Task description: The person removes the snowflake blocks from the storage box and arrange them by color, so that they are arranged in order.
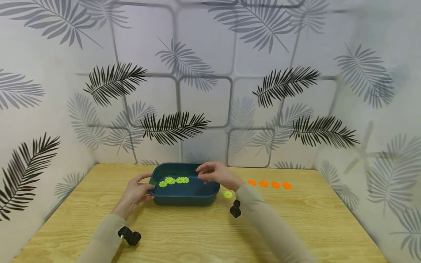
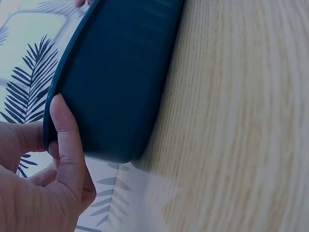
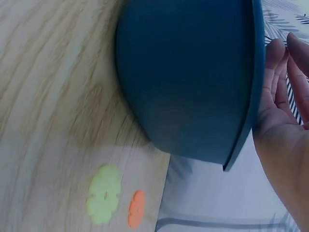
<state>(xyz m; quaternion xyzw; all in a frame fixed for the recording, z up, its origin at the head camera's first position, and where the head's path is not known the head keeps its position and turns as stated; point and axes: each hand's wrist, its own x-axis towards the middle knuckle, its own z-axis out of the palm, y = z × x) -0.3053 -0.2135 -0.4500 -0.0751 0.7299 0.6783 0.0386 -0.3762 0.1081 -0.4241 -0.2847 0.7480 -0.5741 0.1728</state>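
Note:
A dark blue rectangular plastic basin [image 1: 184, 201] stands on the table, with several yellow-green flower-shaped discs [image 1: 169, 180] lying in its left half. At its left end my left hand [image 1: 136, 193] grips the rim, fingers and thumb on either side of the wall [image 2: 116, 87]. My right hand [image 1: 217, 174] is over the basin's right end, fingers loosely bent, nothing visible between thumb and fingertips. One more yellow-green disc [image 1: 227, 194] lies on the table just right of the basin, below the right wrist; the right wrist view shows this disc [image 3: 104, 194] too.
Several orange flower-shaped discs [image 1: 275, 185] form a row on the table to the right, behind the right forearm. The wooden table [image 1: 184, 233] ends at a wall [image 1: 204, 102] with a leaf pattern. Each wrist carries a small black camera mount [image 1: 129, 235].

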